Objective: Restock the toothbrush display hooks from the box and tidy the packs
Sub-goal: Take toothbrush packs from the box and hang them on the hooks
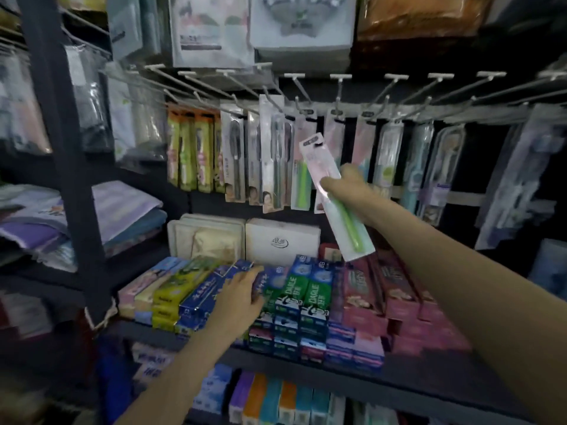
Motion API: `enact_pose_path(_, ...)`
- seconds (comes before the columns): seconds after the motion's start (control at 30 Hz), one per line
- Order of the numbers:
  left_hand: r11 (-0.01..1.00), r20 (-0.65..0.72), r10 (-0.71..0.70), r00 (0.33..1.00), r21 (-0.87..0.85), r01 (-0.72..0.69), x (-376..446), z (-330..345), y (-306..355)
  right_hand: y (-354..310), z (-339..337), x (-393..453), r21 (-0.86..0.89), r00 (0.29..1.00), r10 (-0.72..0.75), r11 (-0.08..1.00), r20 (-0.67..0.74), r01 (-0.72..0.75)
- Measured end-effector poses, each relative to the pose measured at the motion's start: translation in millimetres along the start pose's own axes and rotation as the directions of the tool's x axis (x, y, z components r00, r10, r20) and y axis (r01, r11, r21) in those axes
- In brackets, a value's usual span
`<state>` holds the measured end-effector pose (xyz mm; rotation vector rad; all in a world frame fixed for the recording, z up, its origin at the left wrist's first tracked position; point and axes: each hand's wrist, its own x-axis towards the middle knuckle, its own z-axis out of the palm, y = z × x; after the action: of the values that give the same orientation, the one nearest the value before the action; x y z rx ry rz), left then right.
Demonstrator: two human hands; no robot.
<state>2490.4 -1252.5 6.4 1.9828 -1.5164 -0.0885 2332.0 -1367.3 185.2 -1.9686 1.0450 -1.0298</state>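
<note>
the right hand [352, 191] has its fingers clamped around the middle of a toothbrush pack [336, 196] with a green handle, the card tilted so its hang hole sits up and to the left of the fingertips, just below the row of display hooks [337, 99] and in front of the packs already hanging there [302, 167]. the likeliest slip is missing the hook tip: the hole is small and the grip is far down the card, so the top may flex or swing and catch a neighbouring pack instead, knocking it crooked or off. the tilt would also have to be squared before threading. the left hand [242, 297] lies flat with fingers spread loosely on the toothpaste boxes [288, 289] below, holding nothing as far as i can tell; leaning on them could shove the stack out of line. the supply box is not in view.
</note>
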Motion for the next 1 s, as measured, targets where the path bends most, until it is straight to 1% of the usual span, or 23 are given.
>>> enact_pose_path(0.07,0.999,0.004,-0.018,1.0,-0.037,0.018,-8.7,2.8,3.2,-3.6,-4.9,5.9,-0.042,0.999,-0.015,0.999,0.047,0.017)
enact_pose_path(0.13,0.995,-0.018,-0.04,0.999,-0.088,0.038,-14.0,1.9,6.4,-4.4,-6.9,13.9,-0.144,0.995,-0.073,0.986,0.075,0.083)
enact_pose_path(0.2,0.993,-0.045,-0.055,0.997,-0.11,0.05,-16.3,0.7,8.7,-11.2,-6.3,19.1,-0.262,0.988,-0.147,0.953,0.042,0.153)
enact_pose_path(0.27,0.994,-0.039,-0.042,0.998,-0.105,0.038,-18.7,1.4,10.1,-18.5,-3.0,24.8,-0.308,0.981,-0.192,0.934,-0.002,0.183)
enact_pose_path(0.4,0.995,0.041,0.092,0.995,-0.05,-0.09,-25.9,14.1,11.0,-34.0,4.6,42.9,-0.244,0.988,-0.148,0.961,-0.048,0.132)
enact_pose_path(0.47,0.99,0.09,0.138,0.986,-0.038,-0.136,-27.5,21.0,11.4,-36.9,8.8,51.5,-0.132,0.987,-0.105,0.987,-0.122,0.089)
enact_pose_path(0.53,0.988,0.106,0.153,0.983,-0.026,-0.151,-24.7,23.7,9.5,-33.3,14.8,54.1,-0.005,0.982,-0.062,0.998,-0.18,0.062)
enact_pose_path(0.6,0.988,0.101,0.156,0.983,-0.036,-0.153,-21.9,24.9,6.0,-21.5,21.6,52.8,0.055,0.986,-0.005,0.998,-0.165,0.014)
enact_pose_path(0.63,0.987,0.104,0.159,0.982,-0.052,-0.155,-22.9,24.8,5.4,-11.9,24.4,50.8,0.027,0.99,0.026,0.999,-0.139,-0.022)
enact_pose_path(0.73,0.983,0.082,0.17,0.982,-0.085,-0.163,-31.5,21.8,5.0,20.4,19.6,24.4,-0.136,0.992,0.113,0.983,-0.063,-0.121)
enact_pose_path(0.8,0.98,0.027,0.183,0.983,-0.09,-0.18,-39.8,23.3,8.4,44.5,4.4,-8.5,-0.187,0.991,0.101,0.976,-0.083,-0.115)
enact_pose_path(0.9,0.969,-0.04,0.232,0.972,-0.073,-0.235,-60.7,37.4,21.2,87.5,-31.8,-82.7,-0.257,0.99,0.078,0.96,-0.12,-0.107)
enact_pose_path(0.97,0.952,-0.108,0.302,0.947,-0.027,-0.306,-78.2,50.2,30.7,123.7,-59.2,-139.8,-0.299,0.989,0.072,0.948,-0.129,-0.108)
enact_pose_path(1.0,0.938,-0.142,0.343,0.929,0.0,-0.346,-88.6,58.8,36.5,146.7,-71.5,-170.4,-0.309,0.985,0.102,0.941,-0.136,-0.14)
